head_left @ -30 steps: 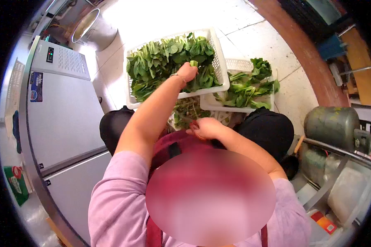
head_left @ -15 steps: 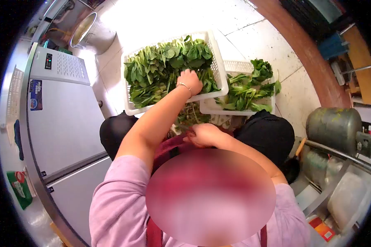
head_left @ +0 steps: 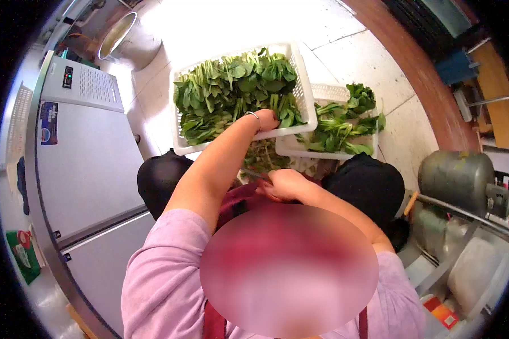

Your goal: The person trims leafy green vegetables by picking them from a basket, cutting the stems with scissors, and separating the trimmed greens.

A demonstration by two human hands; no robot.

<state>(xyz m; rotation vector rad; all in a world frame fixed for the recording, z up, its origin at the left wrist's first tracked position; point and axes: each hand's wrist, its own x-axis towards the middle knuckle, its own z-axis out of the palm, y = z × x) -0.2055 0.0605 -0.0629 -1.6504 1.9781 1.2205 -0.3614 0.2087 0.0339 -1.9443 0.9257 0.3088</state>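
My left hand [head_left: 267,120] is at the front inner edge of the large white basket [head_left: 309,104], against the leafy greens [head_left: 209,93] packed in rows. Its fingers point down and are mostly hidden, so what they hold cannot be made out. Close to my lap, my right hand [head_left: 282,185] is closed around what looks like a small knife [head_left: 253,174], its thin grey blade pointing left. Below the basket lie loose leaves and stems [head_left: 261,157]. A smaller white basket [head_left: 322,153] to the right holds several more greens [head_left: 336,131].
My knees flank the loose leaves. A metal pot [head_left: 131,44] stands on the tiled floor [head_left: 345,53] at the upper left. A white cabinet [head_left: 87,164] fills the left side. On the right are a gas cylinder [head_left: 455,178] and a rack with plastic containers [head_left: 475,265].
My left hand, which held pale green stems, has come down and toward me to the basket's front edge. My right hand has stayed near my lap.
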